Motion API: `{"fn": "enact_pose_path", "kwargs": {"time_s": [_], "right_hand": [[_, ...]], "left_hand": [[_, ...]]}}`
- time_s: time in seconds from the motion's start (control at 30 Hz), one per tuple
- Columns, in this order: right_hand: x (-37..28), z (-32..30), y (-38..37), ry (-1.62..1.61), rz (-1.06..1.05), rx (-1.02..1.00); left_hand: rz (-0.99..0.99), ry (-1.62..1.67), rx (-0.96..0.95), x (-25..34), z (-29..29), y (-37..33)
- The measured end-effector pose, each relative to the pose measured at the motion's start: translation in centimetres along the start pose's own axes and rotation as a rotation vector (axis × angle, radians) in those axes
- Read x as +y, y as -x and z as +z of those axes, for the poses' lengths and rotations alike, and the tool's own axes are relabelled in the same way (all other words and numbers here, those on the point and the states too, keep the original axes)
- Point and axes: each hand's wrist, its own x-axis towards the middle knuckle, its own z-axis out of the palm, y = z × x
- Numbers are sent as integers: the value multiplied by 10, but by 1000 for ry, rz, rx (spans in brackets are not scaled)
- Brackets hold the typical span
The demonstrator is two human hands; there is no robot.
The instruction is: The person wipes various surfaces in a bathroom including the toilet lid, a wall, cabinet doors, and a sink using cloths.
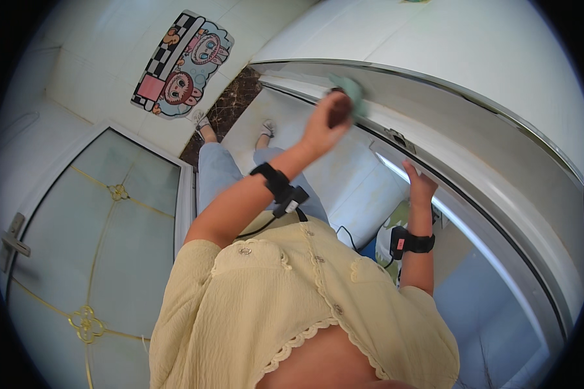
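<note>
My left hand (326,126) is closed on a pale green cloth (353,93) and holds it against the white door frame (376,117). The hand and the cloth are blurred by motion. Lower and to the right, my right hand (422,183) is at the edge of a white-framed door (474,227), thumb pointing up. Its other fingers curl at that edge and are partly hidden. A small metal strike plate (401,139) is set in the frame between my two hands. Each wrist wears a black strap with a small box on it.
A frosted glass door (110,240) with gold trim and a lever handle (14,243) stands at the left. Ahead, a cartoon mat (185,65) lies on pale tiles beyond a dark marble threshold (233,104). Below the right hand are a blue object and a green-and-white patterned one, partly hidden.
</note>
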Motion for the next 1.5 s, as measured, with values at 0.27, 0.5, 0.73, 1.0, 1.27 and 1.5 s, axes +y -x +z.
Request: {"fn": "enact_pose_path", "kwargs": {"time_s": [0.27,0.5,0.73,1.0,1.27,1.5], "right_hand": [[39,6,-1,32,-458,-68],[88,15,-19,23,-533,-46],[11,67,-9,-461,-252,641],[-26,148,-33,-582,-718,758],[54,254,-51,-1525,-1022,227],[51,278,-59,-643,-563,745]], "left_hand": [[66,-208,228,-69,18,14],[55,-285,502,-183,-36,9],[400,-304,231,-157,-2,24],[38,-245,374,-323,-111,-10],[111,-319,404,-442,-184,-49],[-421,-19,757,-438,-181,-68]]}}
